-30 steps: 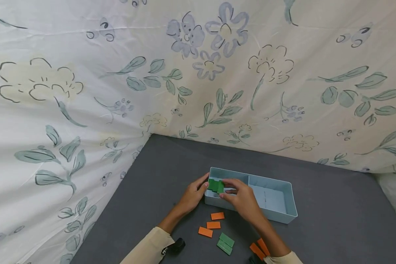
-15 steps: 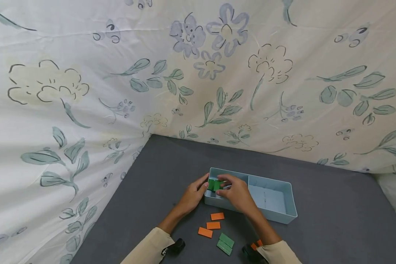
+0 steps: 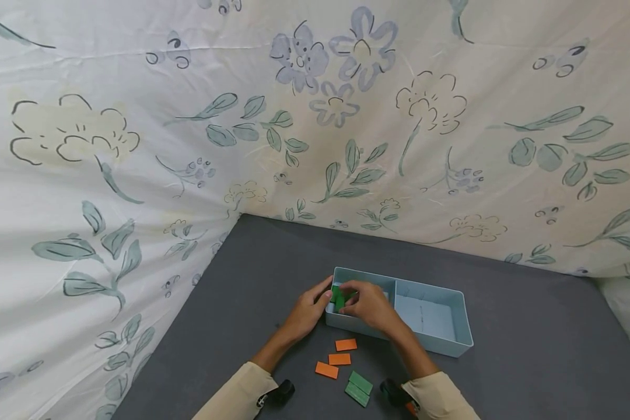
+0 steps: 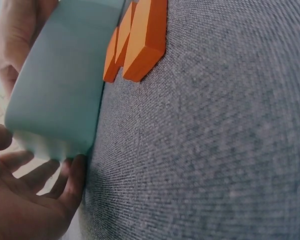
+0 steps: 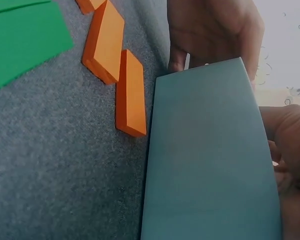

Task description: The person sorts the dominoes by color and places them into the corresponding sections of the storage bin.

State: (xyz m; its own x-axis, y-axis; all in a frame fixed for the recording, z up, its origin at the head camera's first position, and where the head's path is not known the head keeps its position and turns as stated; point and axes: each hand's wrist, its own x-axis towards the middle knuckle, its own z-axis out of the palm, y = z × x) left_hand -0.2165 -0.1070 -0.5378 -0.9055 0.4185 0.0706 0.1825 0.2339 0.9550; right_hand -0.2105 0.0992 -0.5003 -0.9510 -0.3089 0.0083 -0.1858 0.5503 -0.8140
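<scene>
A pale blue box (image 3: 443, 345) with a divider stands on the dark table. At its left end my left hand (image 3: 301, 318) holds it, thumb at the rim and fingers against the outer end wall, as the left wrist view shows. My right hand (image 3: 373, 306) reaches into the left compartment, thumb and fingers pinching a green block (image 3: 339, 301). Other green pieces lie close by it, partly covered by the fingers. In the right wrist view the long side wall (image 5: 205, 150) of the box hides the fingertips.
In front of the box lie three orange blocks (image 3: 339, 359). Two green blocks (image 3: 358, 388) sit side by side nearer me. Some orange (image 3: 410, 407) shows beside the right sleeve. Behind the table hangs a floral cloth (image 3: 346, 175).
My right hand has moved left and lower inside the left compartment, shifting the green block toward the end wall. The right sleeve now covers most of the orange blocks beside it. My left hand stays put.
</scene>
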